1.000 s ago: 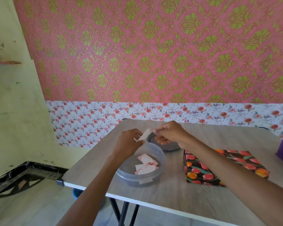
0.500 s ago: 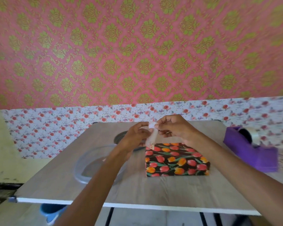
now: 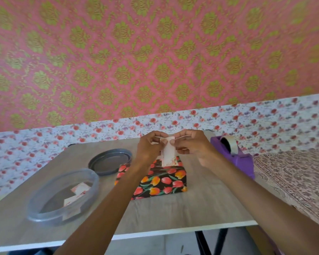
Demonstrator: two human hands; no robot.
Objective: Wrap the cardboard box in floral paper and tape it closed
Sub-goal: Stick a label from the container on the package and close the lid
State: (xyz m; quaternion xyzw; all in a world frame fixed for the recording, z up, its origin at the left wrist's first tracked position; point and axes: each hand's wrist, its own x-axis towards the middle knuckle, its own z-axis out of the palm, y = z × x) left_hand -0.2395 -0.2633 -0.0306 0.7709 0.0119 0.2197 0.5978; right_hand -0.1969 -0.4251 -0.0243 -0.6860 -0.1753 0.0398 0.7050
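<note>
The box (image 3: 160, 183), wrapped in black paper with red and orange tulips, lies flat in the middle of the table. Above its far edge my left hand (image 3: 150, 148) and my right hand (image 3: 191, 144) pinch the top of a small white floral card (image 3: 168, 155), which hangs down between them. A purple tape dispenser (image 3: 236, 157) with a roll of clear tape stands to the right of my right hand.
A clear round plastic container (image 3: 44, 214) with more small cards inside sits at the front left of the table (image 3: 201, 212). Its grey lid (image 3: 110, 162) lies behind it. Patterned cloth (image 3: 298, 181) covers the surface on the right. The wall runs along the table's far edge.
My hands have carried the card from above the container to above the wrapped box. The view has swung right, bringing the tape dispenser and cloth into sight.
</note>
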